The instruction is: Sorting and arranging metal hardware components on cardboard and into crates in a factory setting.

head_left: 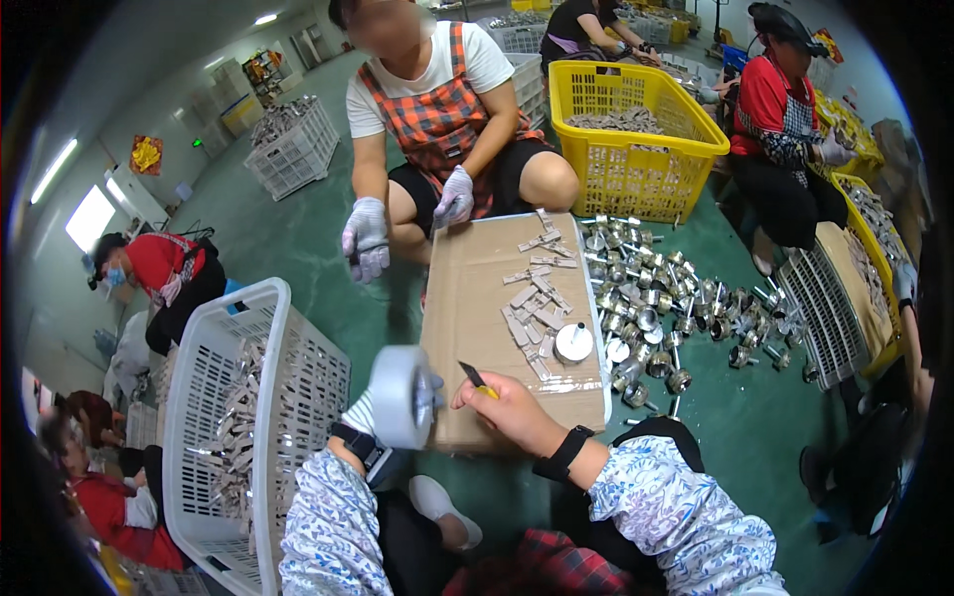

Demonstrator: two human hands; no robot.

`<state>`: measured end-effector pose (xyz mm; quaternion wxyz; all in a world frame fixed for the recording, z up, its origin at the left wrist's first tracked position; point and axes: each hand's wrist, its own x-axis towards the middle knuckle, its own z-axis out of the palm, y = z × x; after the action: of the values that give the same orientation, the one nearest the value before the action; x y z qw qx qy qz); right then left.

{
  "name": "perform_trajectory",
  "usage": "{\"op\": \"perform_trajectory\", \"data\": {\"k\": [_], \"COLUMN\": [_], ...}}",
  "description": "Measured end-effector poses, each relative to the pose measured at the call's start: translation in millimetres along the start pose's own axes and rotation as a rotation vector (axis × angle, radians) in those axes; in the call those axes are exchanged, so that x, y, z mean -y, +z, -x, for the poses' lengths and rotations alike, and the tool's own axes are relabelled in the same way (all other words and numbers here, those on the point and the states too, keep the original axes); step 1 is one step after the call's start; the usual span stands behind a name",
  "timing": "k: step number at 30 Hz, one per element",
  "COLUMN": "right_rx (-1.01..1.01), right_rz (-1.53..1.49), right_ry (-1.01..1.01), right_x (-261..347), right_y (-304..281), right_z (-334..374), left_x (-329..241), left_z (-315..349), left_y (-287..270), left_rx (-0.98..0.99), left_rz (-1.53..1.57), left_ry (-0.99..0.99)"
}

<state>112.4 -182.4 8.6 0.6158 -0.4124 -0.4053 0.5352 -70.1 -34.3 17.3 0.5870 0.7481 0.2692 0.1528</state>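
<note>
My left hand (360, 415), in a pale glove, grips a thick silver-grey roll of tape (386, 397) at the near left corner of the cardboard-topped work surface (467, 308). My bare right hand (517, 412) is closed around a utility knife (472, 375) with a dark front and a bit of yellow; it points up and left, apart from the roll. Beyond my right hand, several flat grey metal strips (535, 306) lie scattered on the cardboard. Beside them rests a round metal piece with a stem (573, 343).
Across from me, a person in a checked apron (437, 99) holds out gloved hands. A white basket (273, 397) of metal strips stands at my left. Stemmed metal cups (686, 308) are heaped on the floor to the right, near a yellow basket (636, 164).
</note>
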Motion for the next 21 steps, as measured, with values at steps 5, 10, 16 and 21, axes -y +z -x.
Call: {"op": "perform_trajectory", "data": {"k": [5,10,16,21], "right_rx": [0.170,0.322,0.375,0.317], "right_rz": [0.187,0.230,0.350,0.376], "right_ry": [0.111,0.221,0.271,0.300], "right_x": [-28,-49,-76,-97], "right_y": [10,48,73,75], "right_z": [21,48,67,73], "left_x": [84,93,155,149], "left_z": [38,72,98,102], "left_y": [21,39,71,86], "left_rx": [-0.174,0.144,-0.214,-0.406], "left_rz": [0.258,0.239,0.809,0.864], "left_ry": [-0.126,-0.220,-0.416,-0.408]}}
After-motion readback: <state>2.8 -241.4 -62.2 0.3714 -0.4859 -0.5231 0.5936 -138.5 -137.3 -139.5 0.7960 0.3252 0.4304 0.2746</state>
